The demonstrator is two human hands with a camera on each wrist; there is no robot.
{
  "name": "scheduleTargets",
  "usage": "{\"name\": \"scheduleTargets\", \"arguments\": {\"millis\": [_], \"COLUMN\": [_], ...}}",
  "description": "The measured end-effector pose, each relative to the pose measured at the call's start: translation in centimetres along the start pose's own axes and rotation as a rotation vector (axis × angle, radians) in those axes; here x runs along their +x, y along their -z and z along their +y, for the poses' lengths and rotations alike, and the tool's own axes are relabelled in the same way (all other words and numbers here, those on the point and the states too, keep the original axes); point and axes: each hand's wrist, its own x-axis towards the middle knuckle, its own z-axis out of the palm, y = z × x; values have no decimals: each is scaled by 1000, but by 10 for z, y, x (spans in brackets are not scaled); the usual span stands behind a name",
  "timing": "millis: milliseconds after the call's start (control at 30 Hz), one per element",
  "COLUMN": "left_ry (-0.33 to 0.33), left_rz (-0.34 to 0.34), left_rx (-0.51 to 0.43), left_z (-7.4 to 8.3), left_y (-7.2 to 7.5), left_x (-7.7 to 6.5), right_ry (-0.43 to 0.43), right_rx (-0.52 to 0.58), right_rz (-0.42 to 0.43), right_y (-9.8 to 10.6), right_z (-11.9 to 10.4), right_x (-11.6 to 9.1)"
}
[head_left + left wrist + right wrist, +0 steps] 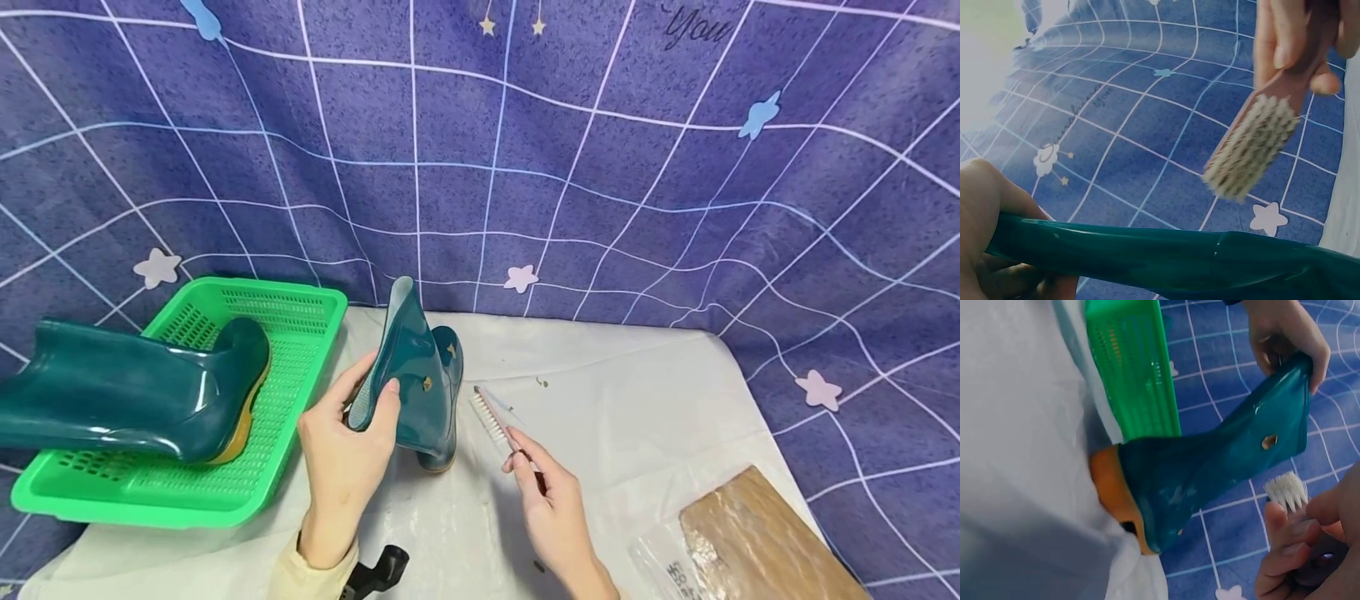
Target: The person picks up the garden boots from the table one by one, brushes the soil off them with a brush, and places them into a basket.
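Note:
My left hand [345, 454] grips the top rim of a dark green rubber boot [416, 417], its thumb on the shaft's outside. In the right wrist view the boot's orange-brown sole [1113, 490] is down on the white cloth and the shaft leans over. Brown specks mark the boot: one speck [427, 383] on the shaft, another speck [451, 350] on the foot. My right hand [551, 504] holds a scrubbing brush [491, 419] by its pinkish-brown handle. Its pale bristles [1250, 147] are apart from the boot, just to its right in the head view.
At the left, a second green boot [127, 392] lies on its side across a green plastic basket [150, 515]. A brown package [765, 533] in clear plastic lies at the front right. Small brown crumbs [542, 382] dot the white cloth [637, 375]. A patterned blue curtain [465, 200] hangs behind.

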Motion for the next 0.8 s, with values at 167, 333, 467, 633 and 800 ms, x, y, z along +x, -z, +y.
{"name": "scheduleTargets", "arguments": {"millis": [167,333,467,633,800], "left_ry": [4,36,56,64,56], "left_rz": [-3,-47,-70,-81,-86], "left_rx": [46,53,65,61,54], "left_z": [-1,-2,-4,-5,-5], "left_y": [-4,-5,-4,-2,-1], "left_x": [-2,-3,-5,-4,-3], "right_ry": [60,63,74,170,246], "right_rx": [-3,-48,-101,-120,-128], "right_rz": [9,28,87,94,110], "right_y": [-8,-17,-26,-39,-48], "right_z": [-10,-17,-19,-21,-21], "right_x": [7,10,10,9,9]}}
